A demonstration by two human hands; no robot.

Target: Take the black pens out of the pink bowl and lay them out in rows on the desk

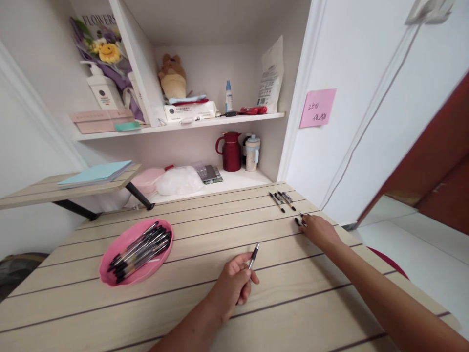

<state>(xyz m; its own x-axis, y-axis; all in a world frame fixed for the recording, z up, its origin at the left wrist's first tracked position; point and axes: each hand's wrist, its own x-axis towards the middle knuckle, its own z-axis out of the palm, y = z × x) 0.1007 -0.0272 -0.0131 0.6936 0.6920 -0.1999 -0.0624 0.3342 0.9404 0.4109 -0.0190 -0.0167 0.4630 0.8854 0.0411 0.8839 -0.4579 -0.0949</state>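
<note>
From my remote seat I see the left grip [234, 286] closed around a black pen [253, 256]. The pen sticks up out of the fist with its tip pointing away from me. This grip rests on the counter [205, 225], to the right of the pink dish [119, 242] and a little nearer to me than the dish.

The right grip [319, 231] lies far to the right of the pink dish, close to the counter's right edge. Its fingertips touch a second pen [299, 221] that lies flat on the wood. I cannot tell whether the fingers have pinched that pen or only rest on it.

A short row of loose pens [281, 199] lies on the counter just beyond that grip, also far right of the dish and farther from me.

The dish itself holds a bundle of black pens [141, 249], lying roughly parallel.

A red jug [231, 151] stands on the white shelf beyond the dish and to its right.
</note>
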